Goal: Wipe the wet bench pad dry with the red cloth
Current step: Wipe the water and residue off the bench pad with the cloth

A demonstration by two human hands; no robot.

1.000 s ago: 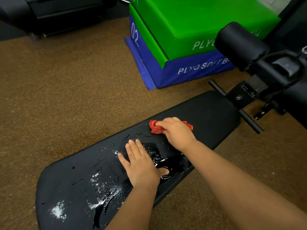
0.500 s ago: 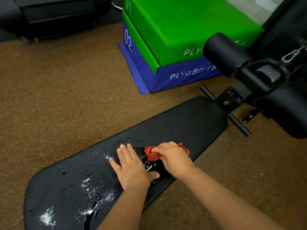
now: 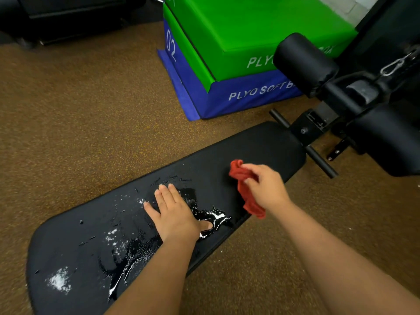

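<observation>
The long black bench pad [image 3: 261,151] runs from lower left to upper right, with puddles and drops of water [image 3: 127,258] across its middle and left part. My left hand [image 3: 175,212] lies flat on the wet middle of the pad, fingers straight. My right hand [image 3: 266,187] grips the crumpled red cloth [image 3: 245,187] and holds it lifted just above the pad's right part, a loose end hanging down toward the near edge.
Stacked green [image 3: 245,30] and blue [image 3: 238,96] plyo soft boxes stand on the brown floor [image 3: 79,110] behind the pad. Black roller pads [image 3: 304,62] and the bench's metal frame [image 3: 318,126] crowd the right side. Dark equipment [image 3: 56,17] sits far left.
My right hand drew the cloth toward the puddle by my left hand, then lifted it off the pad and moved right, the cloth now hanging loose. My left hand stayed flat.
</observation>
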